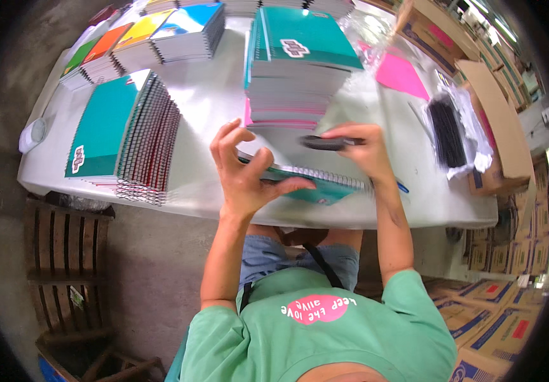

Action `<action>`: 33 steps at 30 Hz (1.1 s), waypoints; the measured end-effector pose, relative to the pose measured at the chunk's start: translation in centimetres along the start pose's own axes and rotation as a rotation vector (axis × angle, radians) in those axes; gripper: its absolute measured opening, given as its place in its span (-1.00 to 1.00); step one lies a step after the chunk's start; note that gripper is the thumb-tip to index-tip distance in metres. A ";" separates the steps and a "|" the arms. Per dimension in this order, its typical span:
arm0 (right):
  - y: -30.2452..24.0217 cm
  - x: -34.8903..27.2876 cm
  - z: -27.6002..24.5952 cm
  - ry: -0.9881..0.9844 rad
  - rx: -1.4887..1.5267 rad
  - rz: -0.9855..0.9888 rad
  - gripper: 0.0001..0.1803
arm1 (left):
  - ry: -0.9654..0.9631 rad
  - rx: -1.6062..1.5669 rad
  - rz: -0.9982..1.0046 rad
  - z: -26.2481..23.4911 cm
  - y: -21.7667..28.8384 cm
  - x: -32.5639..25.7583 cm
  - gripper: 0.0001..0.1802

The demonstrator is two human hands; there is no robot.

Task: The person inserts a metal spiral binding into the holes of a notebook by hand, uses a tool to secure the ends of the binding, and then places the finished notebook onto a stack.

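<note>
In front of me a teal spiral notebook (pixel 326 192) lies near the table's front edge, its wire coil facing up and away from me. My left hand (pixel 244 169) straddles its left end, thumb along the near cover and forefinger on the far side; the other fingers are raised and bent. My right hand (pixel 368 149) grips a black hand tool (pixel 330 143) above the coil's right part. Motion blurs the tool, so its exact kind is unclear. Just beyond stands a tall stack of teal notebooks (pixel 303 70), with pink ones at its bottom.
Another teal notebook stack (pixel 118 130) stands at the left, coils facing right. Behind it are orange (pixel 105 44), yellow and blue stacks. At the right lie a pink sheet (pixel 401 75), a bundle of black coils (pixel 446 130) and a blue pen (pixel 403 187). Cardboard boxes (pixel 494 318) border the table.
</note>
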State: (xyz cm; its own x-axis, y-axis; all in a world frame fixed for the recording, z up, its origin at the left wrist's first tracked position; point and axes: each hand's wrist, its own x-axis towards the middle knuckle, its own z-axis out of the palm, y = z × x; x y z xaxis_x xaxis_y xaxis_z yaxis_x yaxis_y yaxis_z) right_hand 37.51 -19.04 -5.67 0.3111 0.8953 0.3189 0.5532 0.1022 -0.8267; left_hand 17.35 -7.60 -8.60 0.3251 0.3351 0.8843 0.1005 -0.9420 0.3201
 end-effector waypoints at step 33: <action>-2.0 3.9 3.1 -0.267 0.292 -0.232 -0.61 | 0.003 -0.534 -0.560 1.4 -1.0 -2.0 0.09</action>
State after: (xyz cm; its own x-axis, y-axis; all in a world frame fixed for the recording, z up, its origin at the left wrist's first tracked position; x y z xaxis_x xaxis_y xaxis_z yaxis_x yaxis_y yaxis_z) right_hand 35.20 -14.44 -4.19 -0.0264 0.9108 0.4121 0.3316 0.3969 -0.8559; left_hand 17.97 -7.32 -11.14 0.3573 0.7602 0.5426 -0.2183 -0.4968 0.8399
